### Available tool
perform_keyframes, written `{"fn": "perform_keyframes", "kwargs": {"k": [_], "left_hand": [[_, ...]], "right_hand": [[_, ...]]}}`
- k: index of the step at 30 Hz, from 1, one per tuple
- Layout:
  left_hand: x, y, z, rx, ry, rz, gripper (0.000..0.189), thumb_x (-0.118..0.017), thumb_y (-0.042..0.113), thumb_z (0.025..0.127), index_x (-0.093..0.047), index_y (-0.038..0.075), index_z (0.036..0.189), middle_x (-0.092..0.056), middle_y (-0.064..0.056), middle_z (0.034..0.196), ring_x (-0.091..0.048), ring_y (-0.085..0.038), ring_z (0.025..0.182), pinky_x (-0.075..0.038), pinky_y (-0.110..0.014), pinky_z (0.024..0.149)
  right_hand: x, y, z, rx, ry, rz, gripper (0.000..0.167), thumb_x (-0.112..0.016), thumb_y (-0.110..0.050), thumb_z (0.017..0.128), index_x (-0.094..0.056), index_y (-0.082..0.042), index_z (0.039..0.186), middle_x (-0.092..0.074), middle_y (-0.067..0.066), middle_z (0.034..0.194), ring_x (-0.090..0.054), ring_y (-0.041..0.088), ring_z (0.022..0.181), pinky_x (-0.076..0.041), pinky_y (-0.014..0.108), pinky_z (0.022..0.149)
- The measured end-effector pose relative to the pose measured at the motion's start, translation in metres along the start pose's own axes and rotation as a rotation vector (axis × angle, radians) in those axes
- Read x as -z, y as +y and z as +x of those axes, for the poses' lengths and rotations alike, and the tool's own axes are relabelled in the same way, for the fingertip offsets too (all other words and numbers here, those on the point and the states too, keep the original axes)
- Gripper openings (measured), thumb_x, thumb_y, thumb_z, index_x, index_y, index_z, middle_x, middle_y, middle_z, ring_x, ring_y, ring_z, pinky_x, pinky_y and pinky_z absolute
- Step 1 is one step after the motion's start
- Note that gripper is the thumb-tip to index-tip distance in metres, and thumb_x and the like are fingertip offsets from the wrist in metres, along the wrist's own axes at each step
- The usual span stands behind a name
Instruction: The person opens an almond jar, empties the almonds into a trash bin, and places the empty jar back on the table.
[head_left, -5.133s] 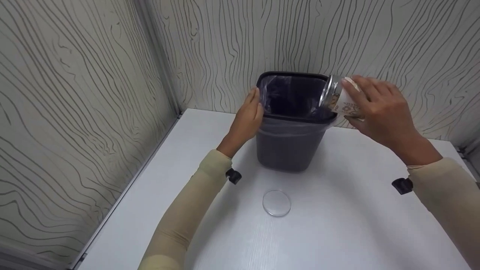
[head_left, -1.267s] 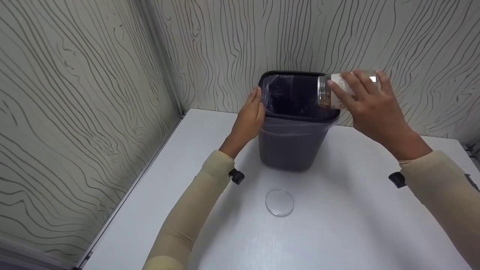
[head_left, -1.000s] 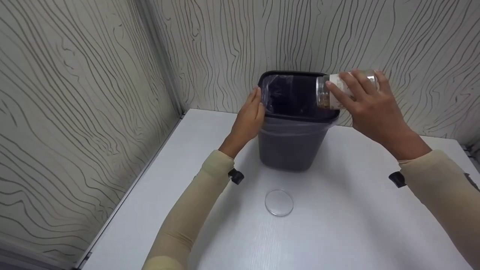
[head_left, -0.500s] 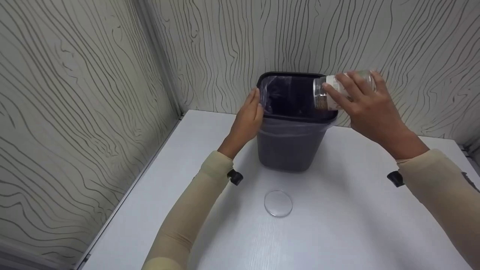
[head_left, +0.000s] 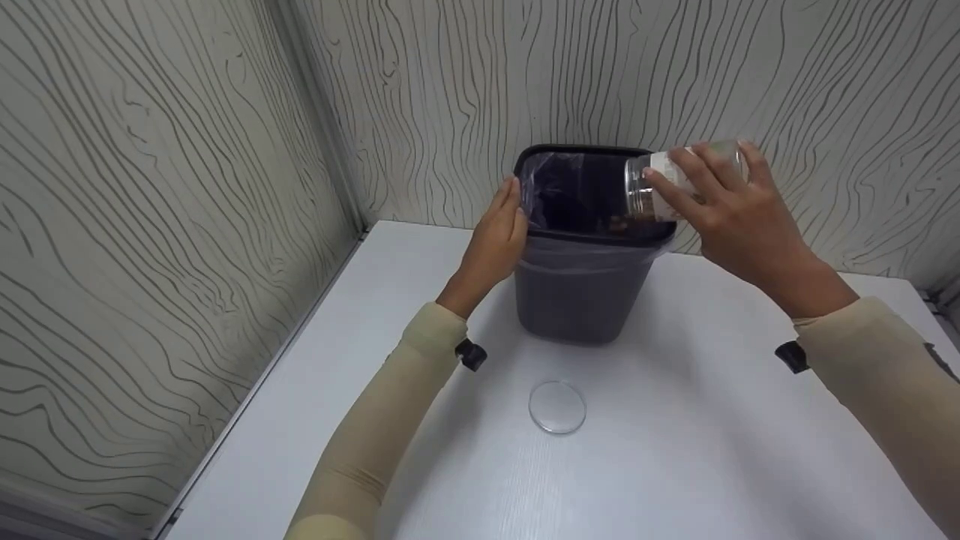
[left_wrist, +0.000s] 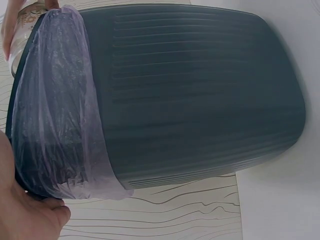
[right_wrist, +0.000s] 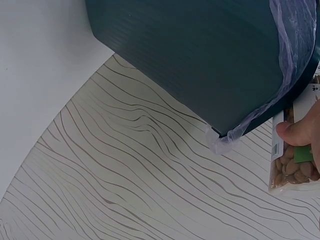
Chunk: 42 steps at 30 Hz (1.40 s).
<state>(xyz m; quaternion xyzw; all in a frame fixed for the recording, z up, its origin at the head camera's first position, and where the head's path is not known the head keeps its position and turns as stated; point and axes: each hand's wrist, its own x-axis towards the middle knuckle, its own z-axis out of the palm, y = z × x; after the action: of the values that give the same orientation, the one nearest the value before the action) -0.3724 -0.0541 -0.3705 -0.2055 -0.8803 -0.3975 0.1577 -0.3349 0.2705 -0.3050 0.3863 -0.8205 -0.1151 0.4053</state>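
In the head view my right hand (head_left: 739, 210) grips a clear jar (head_left: 641, 187) with a white label, fingers wrapped over it. The jar lies tipped on its side, mouth over the right part of a dark waste bin (head_left: 574, 300). Brown nuts (right_wrist: 295, 170) that look like almonds show through its wall in the right wrist view. Below the mouth, brown pieces (head_left: 619, 223) appear inside the bin's opening. My left hand (head_left: 491, 232) rests against the bin's left side, its visible fingers straight, tips at the rim. A thin bag (left_wrist: 60, 100) lines the bin and folds over its rim.
A round clear lid (head_left: 557, 409) lies flat on the white table (head_left: 660, 450) in front of the bin. Patterned walls (head_left: 450, 90) stand close behind the bin and along the table's left side.
The jar has tipped further toward level and its mouth has shifted left over the bin. Brown pieces now show below its mouth. The left hand and the lid have stayed put.
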Motion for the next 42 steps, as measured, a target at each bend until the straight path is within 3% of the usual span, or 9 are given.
{"fn": "perform_keyframes", "kwargs": {"k": [6,21,42], "left_hand": [[0.0001,-0.0001,-0.0003,0.003,-0.002,0.007,0.054,-0.029,0.021,0.111,-0.019,0.001,0.160,-0.014,-0.012,0.169,-0.014,-0.017,0.154,-0.017,-0.030,0.123],[-0.0007,-0.0004,-0.0005,-0.002,0.010,0.019,0.054,-0.030,0.020,0.111,-0.020,0.000,0.160,-0.017,-0.013,0.168,-0.014,-0.018,0.154,-0.016,-0.030,0.123],[-0.0001,-0.0001,0.0006,0.006,0.002,0.001,0.054,-0.030,0.021,0.111,-0.019,0.000,0.160,-0.016,-0.013,0.168,-0.016,-0.019,0.154,-0.018,-0.030,0.122]], "right_hand": [[0.0003,0.0001,0.0013,0.007,-0.024,-0.005,0.089,-0.061,0.016,0.078,-0.038,-0.016,0.158,-0.040,0.023,0.153,-0.040,0.046,0.136,-0.027,0.073,0.109],[-0.0025,-0.0007,0.0025,0.007,0.023,-0.004,0.097,-0.072,0.016,0.068,-0.043,-0.017,0.155,-0.043,0.022,0.151,-0.041,0.044,0.136,-0.027,0.071,0.111],[-0.0034,-0.0013,0.0083,0.036,0.001,-0.008,0.097,-0.068,0.019,0.066,-0.044,-0.015,0.154,-0.043,0.021,0.152,-0.041,0.044,0.135,-0.027,0.070,0.110]]}}
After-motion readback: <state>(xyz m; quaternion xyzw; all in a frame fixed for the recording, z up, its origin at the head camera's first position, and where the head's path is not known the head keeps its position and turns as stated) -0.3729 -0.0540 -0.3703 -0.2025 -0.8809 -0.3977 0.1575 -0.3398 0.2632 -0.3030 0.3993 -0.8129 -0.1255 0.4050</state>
